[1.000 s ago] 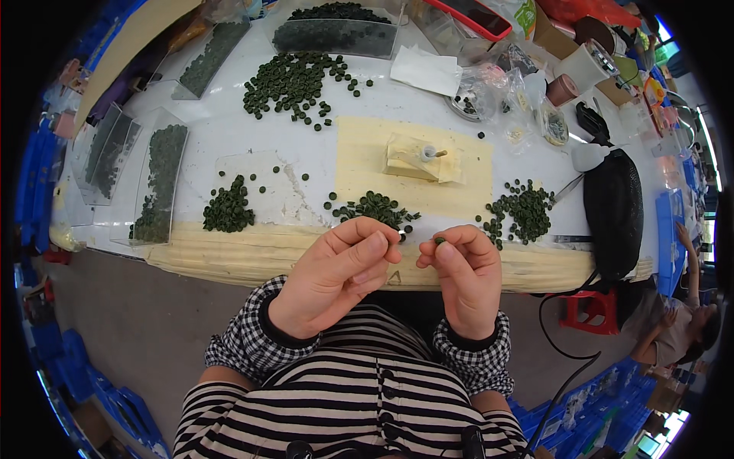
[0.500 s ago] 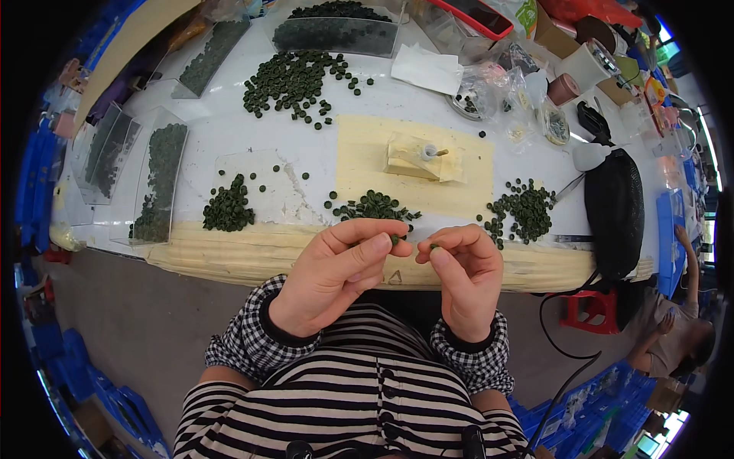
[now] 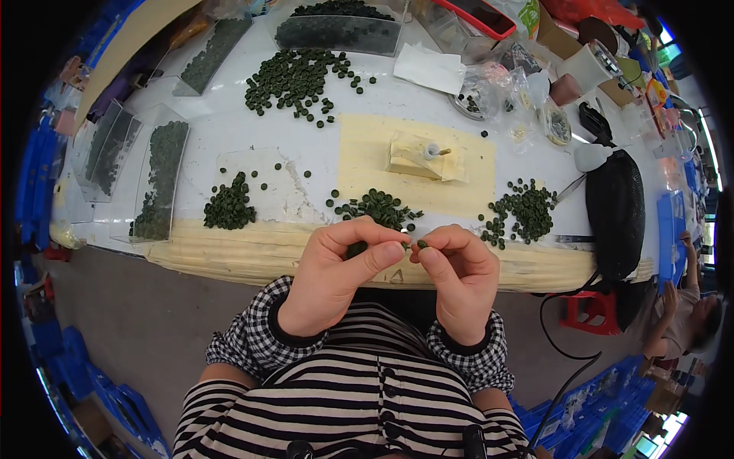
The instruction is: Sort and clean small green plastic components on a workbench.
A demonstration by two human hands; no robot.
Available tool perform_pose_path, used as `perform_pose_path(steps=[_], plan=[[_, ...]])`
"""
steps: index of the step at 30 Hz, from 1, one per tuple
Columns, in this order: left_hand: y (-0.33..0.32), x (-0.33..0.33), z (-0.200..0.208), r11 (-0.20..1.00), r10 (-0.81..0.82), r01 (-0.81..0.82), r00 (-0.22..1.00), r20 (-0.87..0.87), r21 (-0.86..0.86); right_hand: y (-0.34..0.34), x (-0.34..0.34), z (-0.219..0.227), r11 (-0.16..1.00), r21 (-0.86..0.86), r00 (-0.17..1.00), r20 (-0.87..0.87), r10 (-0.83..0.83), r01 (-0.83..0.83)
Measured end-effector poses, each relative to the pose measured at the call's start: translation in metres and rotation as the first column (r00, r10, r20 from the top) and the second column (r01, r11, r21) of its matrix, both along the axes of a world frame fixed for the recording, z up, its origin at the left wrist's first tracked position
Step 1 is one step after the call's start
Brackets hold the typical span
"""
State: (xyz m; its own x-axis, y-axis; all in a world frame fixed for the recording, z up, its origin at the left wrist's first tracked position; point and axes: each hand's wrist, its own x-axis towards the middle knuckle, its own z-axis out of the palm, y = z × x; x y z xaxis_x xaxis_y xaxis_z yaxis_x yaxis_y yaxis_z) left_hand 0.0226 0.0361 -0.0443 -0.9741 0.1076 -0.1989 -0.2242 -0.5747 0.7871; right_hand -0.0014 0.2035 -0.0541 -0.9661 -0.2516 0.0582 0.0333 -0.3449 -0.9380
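Note:
Over the table's front edge my left hand [image 3: 336,268] pinches a small dark green round piece between thumb and forefinger, mostly covered by the fingertips. My right hand [image 3: 463,279] pinches another small green round piece [image 3: 421,245]. The two sets of fingertips almost meet, with the pieces facing each other. Just beyond my left hand is a pile of similar green round pieces [image 3: 375,205], some lying on edge. A second pile [image 3: 527,210] lies beyond my right hand, and a third pile [image 3: 229,205] is at the left.
Behind the piles a taped block [image 3: 420,157] with a small peg sits on yellow paper [image 3: 359,157]. Clear bins [image 3: 336,34] of green pieces stand at the back and left. Tweezers [image 3: 570,187] and a black cushion-like bag [image 3: 613,206] lie right. A co-worker [image 3: 677,321] is far right.
Both hands have drawn slightly closer, and their fingertips nearly meet. The piece in my right hand shows more plainly. At the far right the co-worker's arms have shifted.

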Motion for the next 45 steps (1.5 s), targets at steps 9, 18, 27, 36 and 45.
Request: perform_pose_path(steps=[9,18,27,36,45], plan=[[0.002,0.001,-0.002,1.000,0.010,-0.010,1.000,0.021,0.000,-0.009,0.001,0.000,0.944,0.241,0.925,-0.357,-0.129,0.224],[0.005,0.002,-0.002,0.999,0.035,-0.035,0.999,0.009,0.031,-0.013,0.001,0.001,0.894,0.277,0.835,-0.525,-0.165,0.351],[0.010,0.003,-0.008,0.988,0.060,-0.065,0.997,0.039,0.138,-0.017,0.003,-0.001,0.869,0.285,0.783,-0.598,-0.168,0.404],[0.014,0.003,-0.011,0.952,0.035,-0.066,0.994,0.107,0.299,-0.014,0.006,0.000,0.943,0.219,0.903,-0.405,-0.145,0.250],[0.010,0.001,-0.007,0.946,0.137,-0.198,0.962,-0.235,-0.256,-0.007,-0.001,-0.002,0.895,0.300,0.741,-0.670,-0.050,0.331]])
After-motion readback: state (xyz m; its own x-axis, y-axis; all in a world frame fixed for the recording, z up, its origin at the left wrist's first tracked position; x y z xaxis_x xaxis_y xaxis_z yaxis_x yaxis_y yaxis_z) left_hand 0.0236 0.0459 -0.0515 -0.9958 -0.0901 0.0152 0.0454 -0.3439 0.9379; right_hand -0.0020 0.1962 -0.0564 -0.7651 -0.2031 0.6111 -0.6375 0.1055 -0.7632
